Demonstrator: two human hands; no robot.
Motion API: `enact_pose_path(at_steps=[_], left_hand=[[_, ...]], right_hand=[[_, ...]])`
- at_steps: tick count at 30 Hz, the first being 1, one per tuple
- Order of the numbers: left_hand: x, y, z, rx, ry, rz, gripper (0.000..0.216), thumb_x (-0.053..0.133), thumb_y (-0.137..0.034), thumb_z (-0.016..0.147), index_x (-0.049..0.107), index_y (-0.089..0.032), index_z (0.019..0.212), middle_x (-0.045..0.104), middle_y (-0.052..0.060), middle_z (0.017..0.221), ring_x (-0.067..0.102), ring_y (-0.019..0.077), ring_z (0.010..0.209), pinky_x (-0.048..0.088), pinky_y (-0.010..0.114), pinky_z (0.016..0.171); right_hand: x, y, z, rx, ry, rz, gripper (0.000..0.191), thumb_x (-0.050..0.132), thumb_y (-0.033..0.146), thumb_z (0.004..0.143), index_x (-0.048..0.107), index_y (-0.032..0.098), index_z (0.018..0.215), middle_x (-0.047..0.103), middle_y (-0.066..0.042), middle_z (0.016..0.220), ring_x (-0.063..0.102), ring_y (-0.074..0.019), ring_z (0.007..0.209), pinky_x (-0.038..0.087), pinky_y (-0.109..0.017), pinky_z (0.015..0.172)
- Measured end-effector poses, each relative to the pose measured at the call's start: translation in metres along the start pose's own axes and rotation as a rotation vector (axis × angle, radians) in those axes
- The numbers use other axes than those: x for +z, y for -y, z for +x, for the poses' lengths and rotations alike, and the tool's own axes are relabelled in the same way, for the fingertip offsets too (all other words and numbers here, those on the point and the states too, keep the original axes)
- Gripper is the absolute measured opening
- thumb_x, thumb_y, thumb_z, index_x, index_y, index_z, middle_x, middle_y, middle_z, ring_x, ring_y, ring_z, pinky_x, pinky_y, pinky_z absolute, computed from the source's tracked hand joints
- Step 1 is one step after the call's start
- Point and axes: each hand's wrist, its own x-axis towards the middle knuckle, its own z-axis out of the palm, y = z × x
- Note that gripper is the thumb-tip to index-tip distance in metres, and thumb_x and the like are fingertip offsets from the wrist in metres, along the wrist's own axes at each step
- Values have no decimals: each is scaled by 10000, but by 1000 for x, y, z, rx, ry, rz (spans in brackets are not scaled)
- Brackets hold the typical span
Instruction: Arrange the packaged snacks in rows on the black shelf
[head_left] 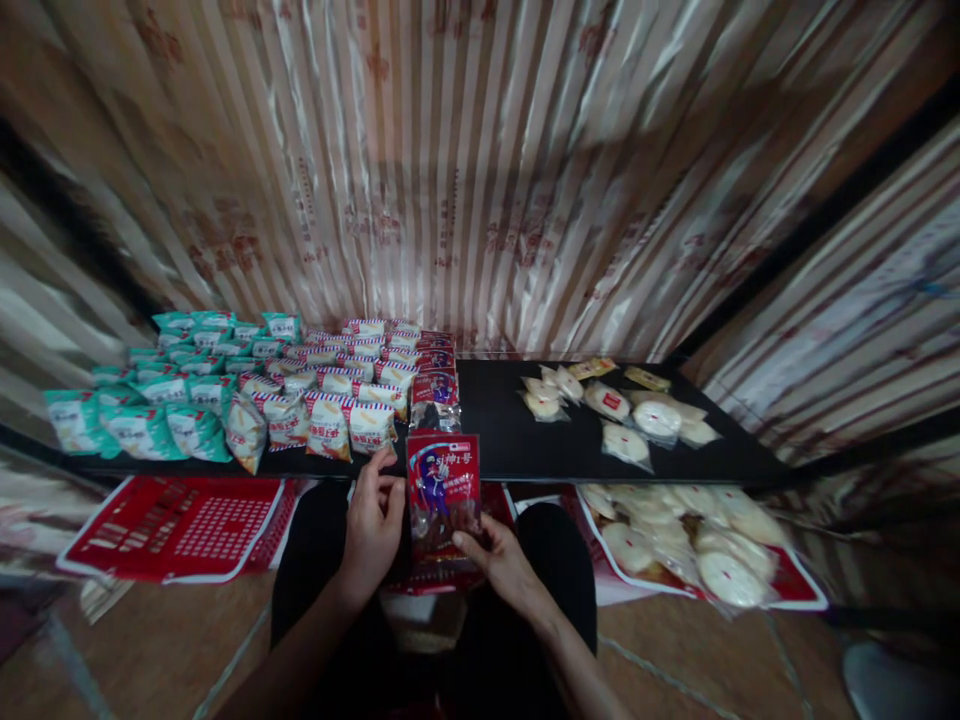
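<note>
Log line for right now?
right hand: holding red packet | left hand: beside packet | black shelf: teal bags left, clear packs right

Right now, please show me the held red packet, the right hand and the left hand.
Held red packet (444, 492): head view, printed front.
Right hand (505, 566): head view, middle of hand.
Left hand (373, 520): head view, middle of hand.

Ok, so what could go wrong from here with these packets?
The red packet is held near its lower right corner by the right hand, so it might tip or slip. The left hand's fingertips are close to a striped-top white packet at the black shelf's front edge; a bump could topple it. Bagged white discs overlap the right-hand red basket's rim and could slide out.
</note>
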Motion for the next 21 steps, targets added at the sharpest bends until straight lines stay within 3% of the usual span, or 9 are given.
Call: enact_pose_path(at_steps=[5,10,12,15,21], left_hand=[[12,-2,-14,90,51,87,398,390,-245,889,392,-217,1286,470,115,1274,608,151,946,535,272,710],[20,-6,-21,275,169,248,352,382,-195,878,509,-209,1206,525,88,1263,494,196,1178,440,377,979],[25,-7,-22,309,233,262,351,403,-221,875,516,-196,1206,547,91,1251,476,203,1198,404,401,1019],[34,-11,-21,251,297,218,429,441,-280,866,450,-156,1277,505,117,1309,438,216,1238,377,418,1041],[52,-18,-17,101,234,-57,492,483,-291,832,415,-158,1301,448,119,1362,407,216,1265,350,395,1058]], right_hand=[[-1,4,6,54,-120,157,479,718,501,642,637,184,992,694,-40,855,637,-227,807,488,-373,787],[3,6,13,-5,-194,115,471,704,511,651,649,183,985,698,-61,898,641,-245,855,490,-384,819],[5,10,15,-61,-220,44,460,677,512,680,650,187,1005,694,-65,949,632,-246,905,481,-377,854],[8,15,15,-140,-205,-70,472,623,482,741,610,207,1125,677,-65,1036,622,-234,948,481,-364,874],[5,28,4,-294,-194,-330,511,587,375,781,511,242,1268,554,-87,1263,522,-228,1149,426,-389,977]])
